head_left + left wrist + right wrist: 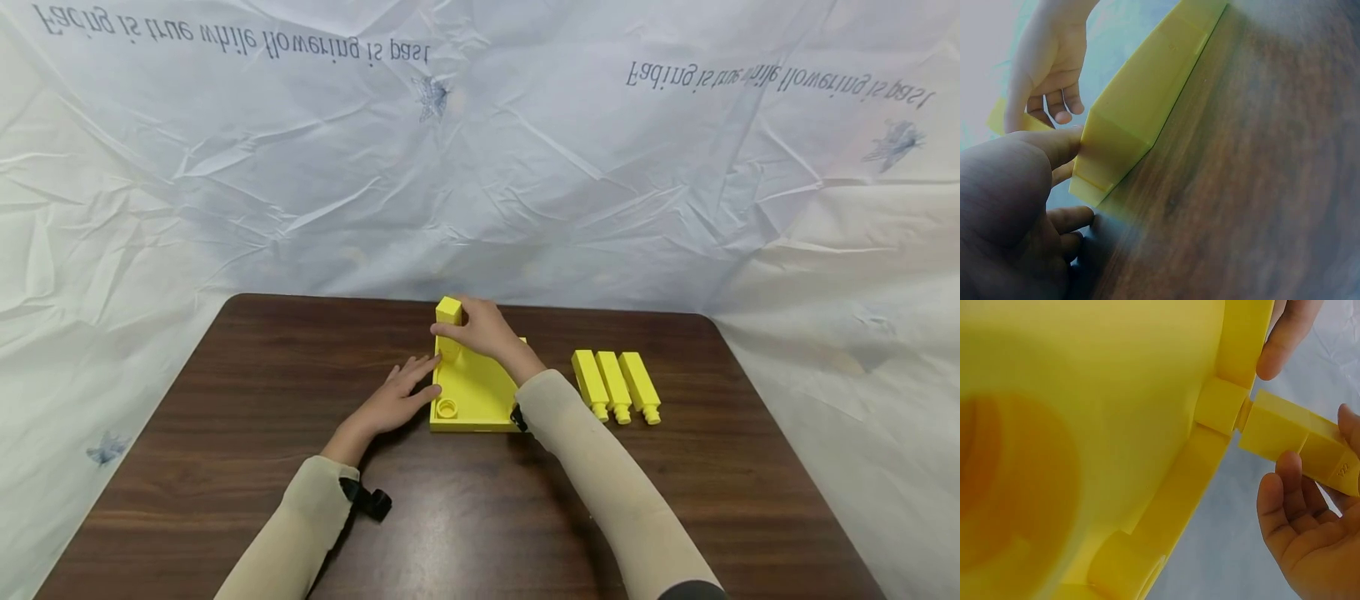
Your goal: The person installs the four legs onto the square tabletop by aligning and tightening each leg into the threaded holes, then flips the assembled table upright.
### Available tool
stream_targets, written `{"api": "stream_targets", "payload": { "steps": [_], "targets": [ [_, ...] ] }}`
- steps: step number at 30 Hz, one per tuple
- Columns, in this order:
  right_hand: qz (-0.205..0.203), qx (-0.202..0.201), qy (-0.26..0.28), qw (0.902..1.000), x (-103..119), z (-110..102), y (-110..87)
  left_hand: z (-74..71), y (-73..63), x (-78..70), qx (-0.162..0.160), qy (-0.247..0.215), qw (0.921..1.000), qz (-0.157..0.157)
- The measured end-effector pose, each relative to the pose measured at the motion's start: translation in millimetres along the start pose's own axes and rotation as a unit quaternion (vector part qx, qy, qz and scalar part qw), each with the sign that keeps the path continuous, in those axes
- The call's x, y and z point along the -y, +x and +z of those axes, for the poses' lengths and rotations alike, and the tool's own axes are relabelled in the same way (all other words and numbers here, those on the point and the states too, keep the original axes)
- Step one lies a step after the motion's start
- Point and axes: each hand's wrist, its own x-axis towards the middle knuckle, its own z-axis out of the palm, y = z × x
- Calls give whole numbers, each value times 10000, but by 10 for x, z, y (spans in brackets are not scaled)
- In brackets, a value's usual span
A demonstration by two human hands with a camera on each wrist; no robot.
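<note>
A yellow square board (480,392) with raised rims and round corner sockets lies on the table. My right hand (489,331) grips a yellow square leg (449,312), which stands upright at the board's far left corner. In the right wrist view, the narrow neck of that leg (1275,422) meets a corner socket (1217,403); how deep it sits cannot be told. My left hand (396,402) rests against the board's left edge, fingers extended and thumb apart. An uncovered round socket (446,408) shows at the near left corner. My right forearm hides part of the board's right side.
Three more yellow legs (615,379) lie side by side to the right of the board, their narrow ends toward me. The dark wooden table (262,417) ends at a white printed sheet (480,167) hanging behind it and at both sides.
</note>
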Motion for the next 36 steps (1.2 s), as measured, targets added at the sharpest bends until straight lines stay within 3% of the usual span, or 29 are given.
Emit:
{"api": "stream_targets", "payload": {
  "steps": [11,36],
  "targets": [
    [-105,27,63,9999,-20,-4,4,11,-6,-2,25,1,10000,-15],
    [457,-131,-229,9986,57,-9,33,-11,-11,-25,11,45,10000,33]
  ]
}}
